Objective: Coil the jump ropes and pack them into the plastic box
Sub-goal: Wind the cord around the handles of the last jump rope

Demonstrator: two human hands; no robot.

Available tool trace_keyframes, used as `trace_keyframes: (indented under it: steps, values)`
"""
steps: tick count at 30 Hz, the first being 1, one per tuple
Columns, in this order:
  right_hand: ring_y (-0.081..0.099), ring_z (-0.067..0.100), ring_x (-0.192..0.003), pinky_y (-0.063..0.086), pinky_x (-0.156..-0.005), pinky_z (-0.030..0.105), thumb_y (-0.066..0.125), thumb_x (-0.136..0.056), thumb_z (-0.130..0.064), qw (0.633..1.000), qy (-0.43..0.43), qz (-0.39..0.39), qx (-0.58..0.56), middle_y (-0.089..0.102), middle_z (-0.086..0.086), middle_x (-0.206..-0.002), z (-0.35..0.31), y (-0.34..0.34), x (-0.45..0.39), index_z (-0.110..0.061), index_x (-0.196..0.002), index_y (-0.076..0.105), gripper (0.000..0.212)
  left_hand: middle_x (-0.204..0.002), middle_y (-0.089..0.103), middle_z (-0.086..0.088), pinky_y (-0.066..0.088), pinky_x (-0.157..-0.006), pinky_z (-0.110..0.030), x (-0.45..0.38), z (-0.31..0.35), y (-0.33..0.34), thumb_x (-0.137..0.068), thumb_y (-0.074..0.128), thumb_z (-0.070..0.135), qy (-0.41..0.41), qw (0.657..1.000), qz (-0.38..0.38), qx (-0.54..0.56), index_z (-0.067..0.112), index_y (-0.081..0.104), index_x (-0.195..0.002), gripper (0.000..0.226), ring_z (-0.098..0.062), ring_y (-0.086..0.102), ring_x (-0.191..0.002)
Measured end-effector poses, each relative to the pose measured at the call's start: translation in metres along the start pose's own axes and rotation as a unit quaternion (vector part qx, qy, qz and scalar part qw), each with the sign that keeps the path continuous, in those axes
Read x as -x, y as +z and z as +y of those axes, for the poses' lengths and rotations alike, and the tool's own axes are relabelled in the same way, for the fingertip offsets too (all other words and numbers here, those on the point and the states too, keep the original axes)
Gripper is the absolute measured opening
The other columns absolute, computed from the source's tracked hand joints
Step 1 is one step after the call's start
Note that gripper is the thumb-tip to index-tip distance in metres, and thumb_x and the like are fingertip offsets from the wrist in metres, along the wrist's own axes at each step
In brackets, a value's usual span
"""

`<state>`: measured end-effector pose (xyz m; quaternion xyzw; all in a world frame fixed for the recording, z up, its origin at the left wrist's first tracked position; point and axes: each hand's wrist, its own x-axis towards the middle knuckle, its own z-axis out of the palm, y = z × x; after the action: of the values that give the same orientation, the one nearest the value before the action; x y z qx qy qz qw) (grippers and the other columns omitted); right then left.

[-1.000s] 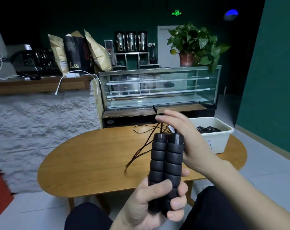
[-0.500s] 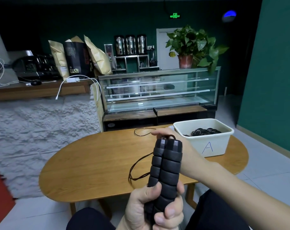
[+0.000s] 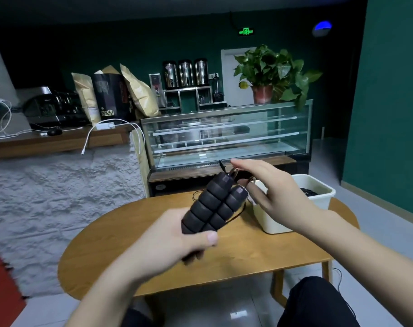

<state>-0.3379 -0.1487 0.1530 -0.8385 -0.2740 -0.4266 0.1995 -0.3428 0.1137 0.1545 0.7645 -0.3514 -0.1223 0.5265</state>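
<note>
Centre frame: left hand (image 3: 174, 234) clenches both handles (image 3: 212, 204) together as an anchor; right hand (image 3: 269, 187), fingers loosely spread, guides the cord (image 3: 233, 173) for coiling, box (image 3: 318, 199) beside.

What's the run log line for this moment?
left hand: grips both handles | right hand: winding cord | plastic box: on table

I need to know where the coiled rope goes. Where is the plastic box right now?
In the head view the plastic box sits at the right end of the wooden table, just behind the right hand, with dark ropes already inside.
</note>
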Motion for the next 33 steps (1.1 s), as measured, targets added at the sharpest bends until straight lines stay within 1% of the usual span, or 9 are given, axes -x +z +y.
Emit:
trace_keyframes:
  steps: [5,9,14,17,20,22,25,28,33]
  values:
    - [0.045,0.017,-0.136,0.036,-0.113,0.028,0.051,-0.098,0.000,0.998,-0.053,0.034,0.022,0.049,0.006,-0.145,-0.004,0.004,-0.001,-0.005,-0.147,0.043,0.050,-0.061,0.059,0.000,0.044,-0.056,-0.033,-0.017,0.028,-0.019,-0.091,0.073,0.015,-0.014,0.989,-0.004,-0.145,0.016,0.059,-0.080,0.017,-0.014,0.054,-0.055]
    - [0.063,0.021,-0.115,0.053,-0.093,0.035,0.048,-0.101,-0.008,0.993,-0.096,0.054,0.049,0.065,0.007,-0.129,0.010,-0.002,-0.002,-0.004,-0.143,0.049,0.042,-0.061,0.058,0.001,0.044,-0.056,-0.035,-0.022,0.040,-0.028,-0.091,0.073,0.018,-0.014,0.983,-0.038,-0.179,0.025,0.059,-0.076,0.022,-0.016,0.054,-0.055]
    - [0.064,0.022,-0.080,0.055,-0.064,0.037,0.049,-0.098,0.005,0.976,-0.125,0.160,0.078,0.067,0.010,-0.094,0.012,-0.015,-0.020,0.004,-0.127,0.062,0.033,-0.074,0.055,-0.012,0.039,-0.051,-0.027,-0.019,0.046,-0.021,-0.093,0.068,0.010,-0.051,0.973,-0.217,0.068,-0.013,0.052,-0.109,0.032,-0.018,0.051,-0.059]
    - [0.058,0.010,-0.085,0.049,-0.077,0.024,0.051,-0.096,-0.008,0.975,-0.017,0.216,-0.050,0.062,0.001,-0.094,-0.013,-0.008,-0.028,-0.005,-0.114,0.066,0.023,-0.086,0.051,-0.014,0.038,-0.052,-0.025,-0.019,0.042,-0.002,-0.094,0.063,0.010,-0.066,0.918,-0.309,0.239,-0.004,0.053,-0.123,0.034,-0.017,0.049,-0.064]
    - [0.057,0.004,-0.093,0.048,-0.084,0.025,0.049,-0.086,-0.030,0.976,0.121,0.128,-0.125,0.067,0.002,-0.100,-0.025,0.013,-0.022,-0.006,-0.109,0.063,0.036,-0.089,0.049,-0.012,0.039,-0.053,-0.023,-0.023,0.042,0.012,-0.095,0.064,0.016,-0.051,0.880,-0.353,0.313,0.000,0.050,-0.128,0.039,-0.016,0.049,-0.066]
    - [0.056,0.020,-0.102,0.051,-0.087,0.039,0.055,-0.080,-0.020,0.994,0.092,0.025,-0.048,0.068,0.022,-0.108,-0.029,0.028,-0.012,0.007,-0.111,0.064,0.042,-0.088,0.051,-0.012,0.039,-0.053,-0.022,-0.025,0.043,0.012,-0.094,0.067,0.017,-0.046,0.890,-0.333,0.308,0.000,0.051,-0.128,0.041,-0.016,0.049,-0.066]
    - [0.061,0.040,-0.074,0.052,-0.056,0.044,0.043,-0.082,-0.021,0.996,0.047,-0.029,0.073,0.066,0.021,-0.085,-0.029,0.023,-0.010,-0.006,-0.092,0.063,0.027,-0.085,0.053,-0.014,0.039,-0.050,-0.022,-0.028,0.046,0.001,-0.090,0.071,0.014,-0.037,0.935,-0.237,0.260,-0.010,0.052,-0.119,0.042,-0.016,0.049,-0.063]
    - [0.056,0.038,-0.072,0.047,-0.058,0.043,0.039,-0.096,-0.025,0.995,0.050,-0.052,0.064,0.058,0.011,-0.088,-0.033,0.005,-0.011,-0.022,-0.093,0.044,0.006,-0.081,0.053,-0.017,0.036,-0.047,-0.024,-0.031,0.050,-0.013,-0.087,0.071,0.011,-0.016,0.977,-0.114,0.182,-0.010,0.055,-0.104,0.031,-0.019,0.047,-0.058]
    - [0.054,0.032,-0.065,0.043,-0.058,0.041,0.033,-0.103,-0.037,0.993,0.056,-0.082,0.063,0.051,0.000,-0.067,-0.036,-0.018,-0.014,-0.026,-0.085,0.033,0.021,-0.070,0.058,-0.011,0.036,-0.050,-0.027,-0.032,0.058,-0.018,-0.081,0.074,0.016,0.013,1.000,0.009,0.023,0.010,0.060,-0.078,0.015,-0.020,0.048,-0.054]
